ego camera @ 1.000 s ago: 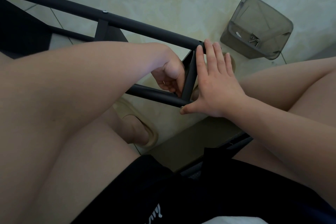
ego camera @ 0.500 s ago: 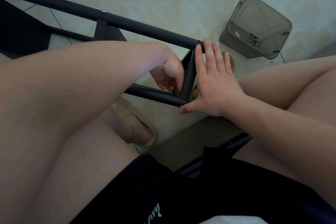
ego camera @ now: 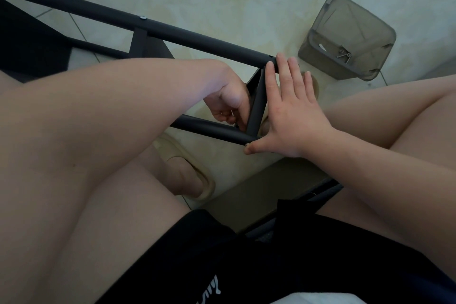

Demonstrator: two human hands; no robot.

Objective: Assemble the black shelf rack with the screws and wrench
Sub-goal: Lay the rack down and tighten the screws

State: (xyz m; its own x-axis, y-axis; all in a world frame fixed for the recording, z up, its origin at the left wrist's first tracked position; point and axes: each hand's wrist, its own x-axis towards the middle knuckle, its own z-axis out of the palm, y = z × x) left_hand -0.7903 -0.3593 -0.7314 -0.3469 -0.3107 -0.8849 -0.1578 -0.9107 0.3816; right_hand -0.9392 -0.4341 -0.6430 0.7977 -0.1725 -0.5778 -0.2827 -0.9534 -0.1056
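Sitting over a pale, glossy tiled floor (ego camera: 222, 2) with thin grout lines, I have the black shelf rack (ego camera: 197, 39) lying across it from the far left, its round matte metal tubes running towards my knees. A beige slipper (ego camera: 187, 173) shows below the lower tube (ego camera: 209, 129). My left hand (ego camera: 228, 101) is curled up tight against the short crossbar (ego camera: 257, 106) where it meets that lower tube; I cannot tell what the fingers grip. On the other side of the crossbar, my right hand (ego camera: 291, 118) lies flat with straight fingers, fingertips on the upper tube's end, thumb touching the lower tube's end. Further right, apart from the rack, stands a smoky translucent plastic container (ego camera: 345, 20), square with rounded corners, holding a few screws (ego camera: 343, 54).
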